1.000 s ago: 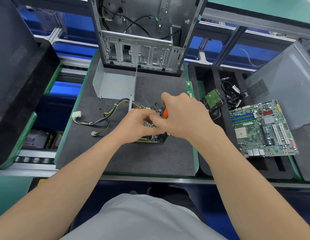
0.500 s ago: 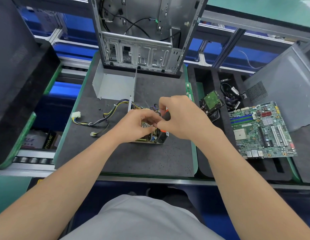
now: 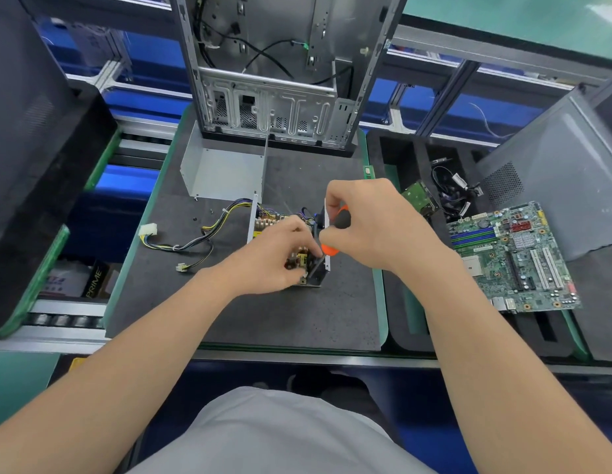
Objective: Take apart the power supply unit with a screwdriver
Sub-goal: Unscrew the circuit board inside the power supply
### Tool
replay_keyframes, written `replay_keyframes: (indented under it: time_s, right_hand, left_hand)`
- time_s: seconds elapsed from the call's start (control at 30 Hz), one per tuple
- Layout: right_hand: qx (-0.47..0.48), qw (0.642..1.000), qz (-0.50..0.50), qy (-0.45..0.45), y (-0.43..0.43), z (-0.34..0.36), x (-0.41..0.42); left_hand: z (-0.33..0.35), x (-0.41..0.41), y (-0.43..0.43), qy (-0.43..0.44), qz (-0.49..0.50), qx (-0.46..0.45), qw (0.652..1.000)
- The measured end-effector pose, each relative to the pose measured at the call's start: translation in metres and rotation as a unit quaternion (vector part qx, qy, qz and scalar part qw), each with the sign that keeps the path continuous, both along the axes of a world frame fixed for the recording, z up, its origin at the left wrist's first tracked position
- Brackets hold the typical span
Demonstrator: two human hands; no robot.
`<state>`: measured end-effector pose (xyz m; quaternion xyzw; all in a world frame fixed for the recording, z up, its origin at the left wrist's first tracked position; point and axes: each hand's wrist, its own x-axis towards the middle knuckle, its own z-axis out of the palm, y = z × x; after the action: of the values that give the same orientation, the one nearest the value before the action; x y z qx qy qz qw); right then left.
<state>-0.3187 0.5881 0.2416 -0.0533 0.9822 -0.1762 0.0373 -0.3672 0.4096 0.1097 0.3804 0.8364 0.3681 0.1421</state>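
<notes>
Fingers of the right hand [image 3: 376, 227] wrap one orange-and-black screwdriver [image 3: 342, 220]; those of the left hand [image 3: 270, 258] curl onto one opened metal power supply unit [image 3: 267, 223], well inside the dark foam mat [image 3: 263, 319] edges.

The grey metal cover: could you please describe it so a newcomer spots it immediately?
Find the open computer case standing at the far edge of the black mat. In front, towards the left, sits the cover: a bare grey folded-metal shell, unlike the wired power supply nearer you.

The word "PRIME" on a dark box [image 3: 96, 280] under the left tray
</notes>
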Motion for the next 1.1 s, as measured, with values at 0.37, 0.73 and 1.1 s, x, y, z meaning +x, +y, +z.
replay_keyframes:
  time_s: [0.37, 0.73, 1.1]
  right_hand:
    - [-0.024, 1.0, -0.004, 0.01, 0.002, 0.007, 0.007]
    - [-0.031, 0.999, 0.004, 0.018, 0.0, 0.009, 0.009]
    - [-0.023, 1.0, -0.006, 0.008, -0.002, 0.008, 0.004]
  left_hand:
    - [-0.03, 0.047, -0.012, -0.054, 0.195, -0.027, 0.979]
    - [-0.035, 0.048, -0.011, -0.045, 0.199, -0.022, 0.979]
    - [0.006, -0.004, -0.059, 0.082, 0.412, 0.076, 0.904]
